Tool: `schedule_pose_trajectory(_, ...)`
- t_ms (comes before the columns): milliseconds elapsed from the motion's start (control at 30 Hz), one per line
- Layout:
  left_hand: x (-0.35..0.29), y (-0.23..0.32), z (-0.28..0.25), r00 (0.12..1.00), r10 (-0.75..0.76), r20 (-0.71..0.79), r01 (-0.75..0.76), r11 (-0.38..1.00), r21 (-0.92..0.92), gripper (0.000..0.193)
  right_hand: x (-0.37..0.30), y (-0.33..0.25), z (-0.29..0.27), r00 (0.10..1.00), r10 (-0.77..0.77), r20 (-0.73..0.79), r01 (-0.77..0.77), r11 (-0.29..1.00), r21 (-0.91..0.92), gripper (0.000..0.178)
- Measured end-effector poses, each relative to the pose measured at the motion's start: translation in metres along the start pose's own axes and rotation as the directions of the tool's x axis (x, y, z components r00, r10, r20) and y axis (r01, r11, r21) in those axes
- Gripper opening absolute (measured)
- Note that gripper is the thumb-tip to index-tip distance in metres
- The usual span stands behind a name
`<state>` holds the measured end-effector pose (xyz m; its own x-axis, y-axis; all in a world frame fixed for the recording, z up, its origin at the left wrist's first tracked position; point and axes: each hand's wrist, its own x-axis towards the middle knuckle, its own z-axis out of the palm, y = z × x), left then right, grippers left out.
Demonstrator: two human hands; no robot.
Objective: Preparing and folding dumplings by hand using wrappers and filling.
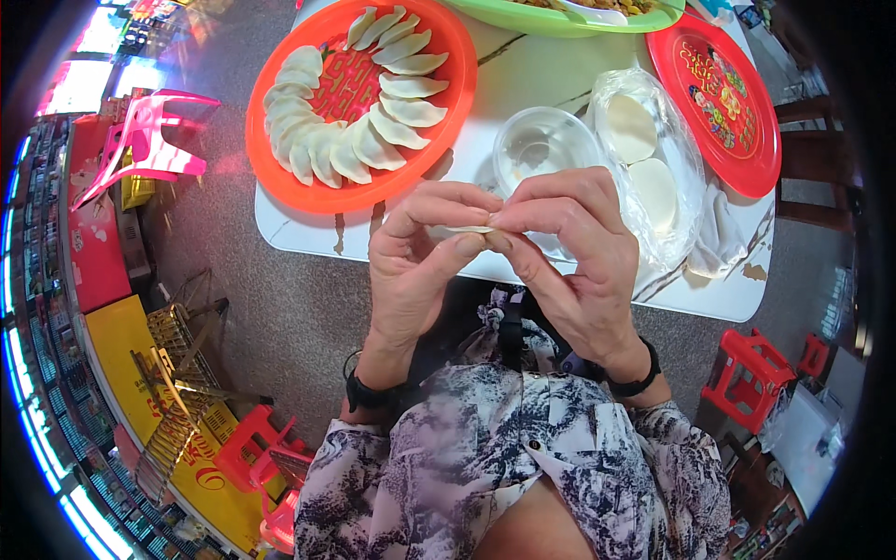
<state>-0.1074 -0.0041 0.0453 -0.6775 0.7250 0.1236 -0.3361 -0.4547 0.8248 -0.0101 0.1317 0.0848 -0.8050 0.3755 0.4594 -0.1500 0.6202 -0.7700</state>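
Between both hands, over the table's near edge, I hold a pale dumpling (467,230), mostly hidden by my fingers. My left hand (420,247) pinches its edge between thumb and fingers. On its other side my right hand (571,245) does the same, the fingertips of both hands almost meeting. Just beyond my right hand stands a clear plastic tub (544,147). White round dumpling wrappers (630,128) lie in a clear plastic bag (686,173) to its right. At the left, several folded dumplings (371,149) ring a red-orange plate (280,182).
A green basin (560,23) of filling, with a white utensil in it, sits at the far edge. A red decorated tray (761,154) is at the right, beside a crumpled white cloth (719,238). Red stools (747,378) and a pink chair (149,140) stand around the white table (322,233).
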Motion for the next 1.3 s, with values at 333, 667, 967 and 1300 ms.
schedule_pose_trajectory(333,-0.007,0.008,0.007,0.997,-0.066,-0.046,0.055,0.978,-0.2,0.018,-0.006,-0.01,-0.003,0.982,0.182,-0.049,-0.173,0.974,0.148,0.025)
schedule_pose_trajectory(667,-0.007,0.005,0.008,1.0,-0.014,-0.003,0.013,0.996,-0.087,0.028,-0.017,-0.001,-0.004,0.989,0.146,-0.009,-0.141,0.969,0.204,0.019)
schedule_pose_trajectory(967,-0.01,0.008,0.014,0.999,0.023,-0.03,-0.023,1.0,-0.005,0.014,-0.019,0.003,-0.003,0.998,0.04,-0.049,-0.031,0.983,0.18,0.022)
schedule_pose_trajectory(1300,-0.013,0.027,0.018,0.979,-0.2,-0.047,0.178,0.94,-0.292,0.042,-0.013,0.013,0.013,0.987,0.015,0.159,-0.053,0.969,0.241,0.08)
